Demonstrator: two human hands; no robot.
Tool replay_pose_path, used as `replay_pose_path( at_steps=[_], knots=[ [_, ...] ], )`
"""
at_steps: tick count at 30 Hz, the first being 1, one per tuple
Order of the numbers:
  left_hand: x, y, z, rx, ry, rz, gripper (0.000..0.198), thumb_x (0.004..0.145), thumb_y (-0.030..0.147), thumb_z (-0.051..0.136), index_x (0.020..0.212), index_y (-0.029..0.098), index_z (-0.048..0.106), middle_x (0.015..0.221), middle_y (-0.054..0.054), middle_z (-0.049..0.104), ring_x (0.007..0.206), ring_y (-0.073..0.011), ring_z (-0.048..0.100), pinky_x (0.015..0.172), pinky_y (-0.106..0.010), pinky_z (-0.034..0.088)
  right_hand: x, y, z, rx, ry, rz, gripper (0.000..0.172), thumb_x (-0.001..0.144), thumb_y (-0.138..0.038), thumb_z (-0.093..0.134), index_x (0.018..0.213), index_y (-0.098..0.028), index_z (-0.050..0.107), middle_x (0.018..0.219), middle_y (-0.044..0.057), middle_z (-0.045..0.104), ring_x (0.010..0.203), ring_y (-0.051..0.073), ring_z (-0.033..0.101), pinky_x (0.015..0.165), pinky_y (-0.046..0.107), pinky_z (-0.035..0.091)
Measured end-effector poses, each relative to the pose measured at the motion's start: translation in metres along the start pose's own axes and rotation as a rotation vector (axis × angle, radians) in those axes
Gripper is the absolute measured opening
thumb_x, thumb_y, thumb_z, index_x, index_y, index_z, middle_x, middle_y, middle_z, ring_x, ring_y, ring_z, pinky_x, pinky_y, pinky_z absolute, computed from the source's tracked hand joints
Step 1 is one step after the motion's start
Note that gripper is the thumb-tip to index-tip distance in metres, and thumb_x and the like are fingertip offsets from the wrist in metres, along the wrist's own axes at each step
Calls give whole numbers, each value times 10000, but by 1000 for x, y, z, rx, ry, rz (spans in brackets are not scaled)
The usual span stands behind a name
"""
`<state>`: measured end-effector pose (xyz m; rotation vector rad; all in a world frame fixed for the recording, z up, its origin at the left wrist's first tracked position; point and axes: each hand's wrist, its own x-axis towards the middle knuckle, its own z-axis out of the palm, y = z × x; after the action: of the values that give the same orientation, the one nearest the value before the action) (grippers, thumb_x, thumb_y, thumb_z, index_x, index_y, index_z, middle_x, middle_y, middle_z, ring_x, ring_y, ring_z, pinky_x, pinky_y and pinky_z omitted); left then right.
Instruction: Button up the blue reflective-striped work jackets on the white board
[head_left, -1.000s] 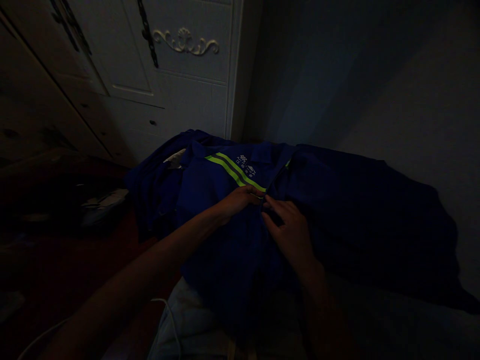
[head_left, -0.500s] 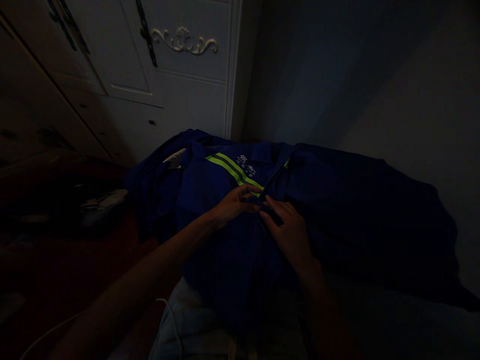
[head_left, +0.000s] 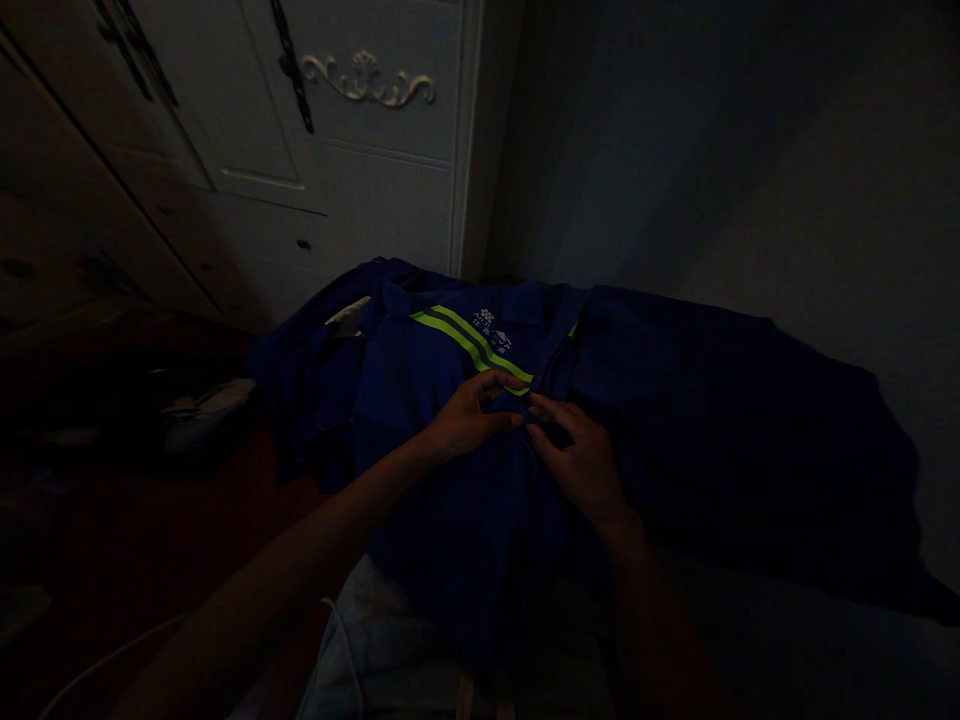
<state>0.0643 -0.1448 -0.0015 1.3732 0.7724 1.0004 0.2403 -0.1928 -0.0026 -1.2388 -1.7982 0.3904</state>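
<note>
While the blue jacket (head_left: 420, 400) lay near the white cabinet (head_left: 390, 205), left hand (head_left: 465, 415) had parted thumb from index since a second earlier; right hand (head_left: 587, 460) stayed alongside. Whether either grip held cloth: couldn't tell.

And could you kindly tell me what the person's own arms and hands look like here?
The left hand and right hand are ungloved. The left forearm shows no sleeve, watch or band. The right forearm looks bare too, though it fades into shadow toward the frame's bottom. It is too dim to tell whether any fingers carry a ring.
</note>
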Motion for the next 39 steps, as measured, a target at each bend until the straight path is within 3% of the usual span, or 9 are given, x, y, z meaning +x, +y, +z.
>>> replay_pose_path(
  at_steps=[7,12,23,30,39],
  knots=[
    [-5,6,3,229,-27,158,262,749,125,675,1003,150,616,1080,-65,668,1060,-176,608,963,-306,439,3,4,-3,237,-4,257,364,744,-297,709,1093,-193,719,981,54,751,903,210,703,877,374,552],
    [-8,13,7,324,-42,136,259,785,119,641,1039,166,665,1118,-57,700,1100,-191,621,1011,-319,424,5,6,-7,273,-30,271,350,721,-290,719,1059,-202,733,945,48,750,879,210,704,849,369,557],
    [-14,15,14,414,-48,166,226,798,91,613,996,179,677,1055,-43,719,1021,-177,652,934,-288,461,10,9,-20,228,-93,226,259,686,-269,745,939,-219,769,855,23,750,811,203,697,812,354,554],
    [-16,16,18,615,-12,248,238,826,59,569,969,197,700,987,-31,737,930,-171,657,863,-282,463,9,16,-21,315,-113,241,329,704,-279,771,1025,-208,753,918,35,760,853,202,710,838,358,563],
    [-13,5,15,488,-4,332,191,816,53,592,942,165,683,957,-22,742,885,-147,681,813,-256,499,7,23,-22,388,-130,263,341,704,-331,778,1019,-203,757,924,60,764,864,219,720,806,355,577]
  ],
)
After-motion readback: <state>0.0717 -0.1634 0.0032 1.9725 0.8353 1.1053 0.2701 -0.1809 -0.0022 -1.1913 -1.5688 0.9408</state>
